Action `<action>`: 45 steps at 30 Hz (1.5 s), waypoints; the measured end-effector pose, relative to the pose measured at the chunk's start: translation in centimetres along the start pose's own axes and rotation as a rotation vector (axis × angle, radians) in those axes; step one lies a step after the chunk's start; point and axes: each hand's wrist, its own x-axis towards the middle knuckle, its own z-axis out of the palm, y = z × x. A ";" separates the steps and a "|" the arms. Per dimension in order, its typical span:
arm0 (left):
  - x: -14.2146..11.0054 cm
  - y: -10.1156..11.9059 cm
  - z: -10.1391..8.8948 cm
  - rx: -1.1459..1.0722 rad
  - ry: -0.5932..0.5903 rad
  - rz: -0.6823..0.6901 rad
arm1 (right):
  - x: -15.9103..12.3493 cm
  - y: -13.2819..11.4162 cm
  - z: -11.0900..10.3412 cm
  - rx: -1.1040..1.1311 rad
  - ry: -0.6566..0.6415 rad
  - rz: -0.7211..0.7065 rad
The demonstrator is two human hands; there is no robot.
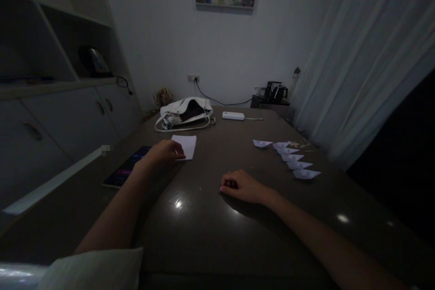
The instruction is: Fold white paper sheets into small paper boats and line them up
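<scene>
My left hand (166, 150) is at the stack of white paper (189, 143), fingers bent and fingertips closed in a pinch on its near side. The paper lies flat on the table, partly covered by that hand. Beneath and beside my left wrist is a dark tablet or phone (127, 167) with its screen lit. My right hand (243, 186) rests on the table in a loose fist, with nothing visible in it. To its right, several folded white paper boats (306, 174) stand in a slanting row.
Toward the far side of the brown table (210, 235) lie a white handbag (185, 111) and a white power bank (233, 116) with a short cable. Small scraps (295, 144) are near the boats. Cabinets (64, 118) stand left, a sheer curtain (360, 54) hangs right.
</scene>
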 end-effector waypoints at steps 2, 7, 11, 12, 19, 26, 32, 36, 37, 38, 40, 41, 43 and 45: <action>0.1 0.1 0.1 0.035 0.054 0.010 | 0.0 -0.1 0.0 0.002 -0.003 0.000; 0.5 0.5 0.7 0.029 0.081 0.124 | 0.0 -0.1 -0.1 -0.014 -0.005 0.009; 0.8 0.6 1.6 0.000 0.045 0.171 | 0.0 0.0 0.0 -0.012 -0.002 -0.011; 0.7 0.6 1.8 -0.013 0.030 0.165 | 0.0 0.0 0.0 -0.013 0.000 -0.012; 0.3 0.7 1.9 -0.055 -0.034 0.098 | 0.0 -0.1 0.0 -0.013 -0.009 0.003; 0.5 0.6 1.5 -0.062 -0.022 0.063 | 0.0 0.0 0.0 -0.012 0.006 -0.006; 0.5 0.8 1.6 -0.038 0.019 0.104 | 0.0 -0.1 0.0 -0.012 0.009 -0.011; 0.6 2.1 1.9 0.003 0.078 0.095 | 0.0 -0.1 0.0 -0.014 0.006 -0.004; 0.6 2.5 1.9 0.010 0.090 0.084 | 0.0 -0.1 0.0 -0.012 0.003 -0.002; 0.6 2.9 2.0 0.014 0.090 0.063 | 0.0 -0.1 0.0 -0.010 0.001 -0.001; 0.5 3.5 2.2 0.009 0.106 -0.016 | -0.1 0.1 0.0 -0.009 0.000 -0.002; 0.4 3.8 2.4 0.022 0.121 -0.030 | -0.1 0.1 0.0 -0.010 0.002 -0.003; 0.3 4.1 2.8 0.087 0.181 -0.036 | -0.1 0.2 0.1 -0.011 0.003 -0.010; 0.2 4.3 3.2 0.164 0.223 -0.082 | 0.0 0.3 0.1 -0.014 0.004 -0.018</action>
